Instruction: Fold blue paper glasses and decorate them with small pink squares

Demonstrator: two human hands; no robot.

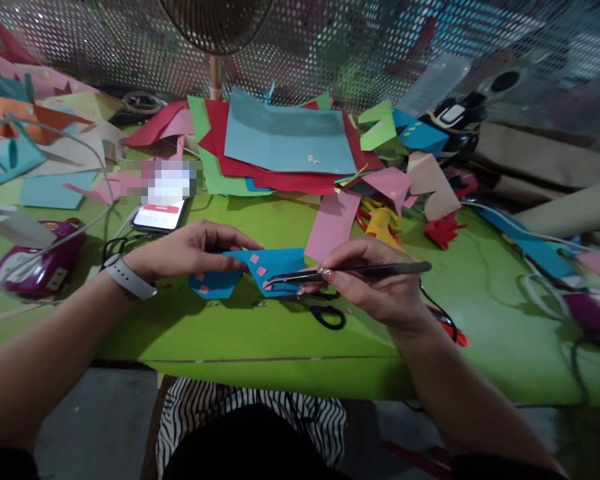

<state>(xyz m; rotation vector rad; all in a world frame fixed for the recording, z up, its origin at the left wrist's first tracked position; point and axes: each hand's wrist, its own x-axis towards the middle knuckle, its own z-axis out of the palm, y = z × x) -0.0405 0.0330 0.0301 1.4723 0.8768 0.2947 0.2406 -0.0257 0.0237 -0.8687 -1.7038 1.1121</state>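
A blue paper cutout (287, 261) lies on the green table, dotted with several small pink paper squares (261, 271). Across its left part rests my left hand (200, 250), the fingers stretched over the paper and pressing on it. Dark tweezers (370, 269) are pinched in my right hand (375, 283). Their tips touch a pink square near the lower middle of the cutout. Just under my right hand lie black-handled scissors (329, 317), their blades partly hidden.
A phone (160, 203) lies behind my left wrist. Coloured paper sheets (287, 137) are stacked at the back, with a pink strip (334, 223) before them. A yellow glue gun (381, 225) sits beyond my right hand. Cables, paper scraps and a fan (217, 23) surround the table's back.
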